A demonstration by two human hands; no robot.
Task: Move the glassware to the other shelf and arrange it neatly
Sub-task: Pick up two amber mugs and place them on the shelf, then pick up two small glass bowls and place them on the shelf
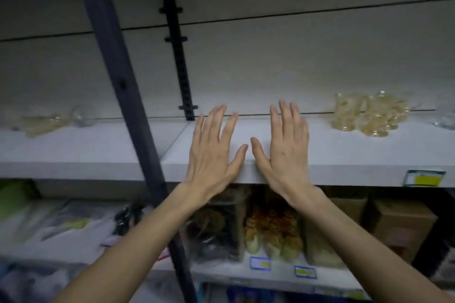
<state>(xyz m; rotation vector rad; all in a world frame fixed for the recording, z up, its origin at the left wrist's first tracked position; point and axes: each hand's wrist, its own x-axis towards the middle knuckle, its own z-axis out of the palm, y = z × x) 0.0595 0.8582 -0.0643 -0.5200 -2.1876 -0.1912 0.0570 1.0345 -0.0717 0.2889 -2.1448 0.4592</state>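
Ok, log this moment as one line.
left hand: open, empty | right hand: open, empty | amber glassware: right on shelf | more glassware: left bay

A dimly lit shop aisle is shown, where pale backing panels (270, 56) are crossed by a dark upright post (118, 76) at 10 o'clock.

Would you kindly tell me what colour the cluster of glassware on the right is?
Pale amber-yellow glassware, seen in the head view.

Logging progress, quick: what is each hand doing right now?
Left hand: open, fingers spread, holding nothing.
Right hand: open, fingers spread, holding nothing.
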